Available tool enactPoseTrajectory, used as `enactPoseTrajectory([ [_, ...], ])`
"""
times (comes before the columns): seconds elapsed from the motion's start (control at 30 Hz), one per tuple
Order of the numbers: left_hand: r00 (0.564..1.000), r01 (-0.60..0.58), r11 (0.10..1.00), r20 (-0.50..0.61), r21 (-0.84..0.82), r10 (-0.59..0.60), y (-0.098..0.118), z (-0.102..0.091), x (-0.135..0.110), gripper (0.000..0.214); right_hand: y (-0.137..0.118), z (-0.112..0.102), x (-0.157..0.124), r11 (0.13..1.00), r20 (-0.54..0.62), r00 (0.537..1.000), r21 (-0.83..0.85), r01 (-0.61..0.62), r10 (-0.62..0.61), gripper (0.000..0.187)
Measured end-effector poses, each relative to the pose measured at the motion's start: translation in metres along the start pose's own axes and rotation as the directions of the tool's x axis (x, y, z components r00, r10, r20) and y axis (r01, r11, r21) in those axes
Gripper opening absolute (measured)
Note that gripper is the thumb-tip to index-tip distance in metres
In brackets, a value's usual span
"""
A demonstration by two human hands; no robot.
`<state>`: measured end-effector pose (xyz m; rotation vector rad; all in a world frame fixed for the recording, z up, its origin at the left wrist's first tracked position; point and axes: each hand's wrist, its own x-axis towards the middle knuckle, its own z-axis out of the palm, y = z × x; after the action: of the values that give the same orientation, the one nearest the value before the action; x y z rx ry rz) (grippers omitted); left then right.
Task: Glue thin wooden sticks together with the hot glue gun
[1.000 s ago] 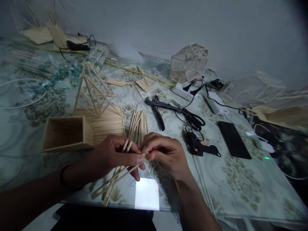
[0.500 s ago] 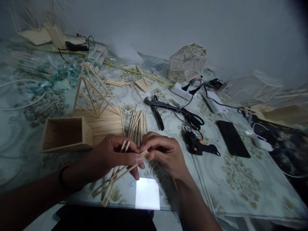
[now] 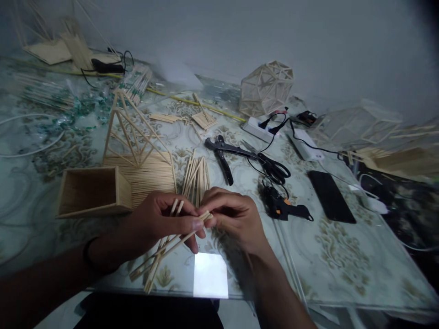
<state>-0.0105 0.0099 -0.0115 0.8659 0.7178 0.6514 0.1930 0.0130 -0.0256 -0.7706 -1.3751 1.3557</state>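
Note:
Several thin wooden sticks (image 3: 173, 246) lie across one another in my left hand (image 3: 163, 224), the thumb pressing on them. Two stick ends poke up between its fingers. My right hand (image 3: 231, 217) pinches the upper right ends of the sticks, its fingertips meeting those of the left. Just beyond the hands, a pile of loose sticks (image 3: 197, 176) rests on the table. To the left stand an open wooden box (image 3: 89, 189) made of sticks and a flat stick panel (image 3: 151, 176) with a triangular stick frame (image 3: 132, 137) rising from it.
Right of the hands lie a black cutter (image 3: 222, 157), scissors (image 3: 274, 169), a glue gun (image 3: 288, 208) and a phone (image 3: 332, 196). Power strips (image 3: 262, 130) with cables sit behind. A stick polyhedron (image 3: 266, 89) stands by the wall, and packaged sticks (image 3: 135, 84) lie back left.
Hardly anything differs. Both hands keep their hold on the sticks, and the view has shifted very slightly.

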Motion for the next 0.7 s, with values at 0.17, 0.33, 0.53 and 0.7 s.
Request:
enactPoseTrajectory([
  [0.17,0.998,-0.036,0.996,-0.04,0.077,0.039,0.002,-0.0014,0.0005,0.013,-0.0018,0.0014,0.0002,0.998,-0.106,0.992,-0.022,-0.064,0.061,0.017],
  [0.33,0.996,-0.047,0.994,-0.067,0.096,0.053,0.0017,-0.0014,0.0011,0.013,-0.0033,0.0014,-0.0007,0.998,-0.13,0.991,-0.036,-0.048,0.043,0.015],
  [0.53,0.996,-0.036,0.991,-0.074,0.131,0.046,0.0003,-0.003,0.001,0.012,-0.003,0.0008,-0.0015,0.997,-0.12,0.992,-0.065,-0.04,0.032,0.013],
  [0.7,0.996,-0.036,0.989,-0.075,0.143,0.047,0.0007,-0.0034,0.0015,0.012,-0.0006,-0.0013,-0.0016,0.994,-0.128,0.992,-0.106,-0.02,0.007,0.012],
])
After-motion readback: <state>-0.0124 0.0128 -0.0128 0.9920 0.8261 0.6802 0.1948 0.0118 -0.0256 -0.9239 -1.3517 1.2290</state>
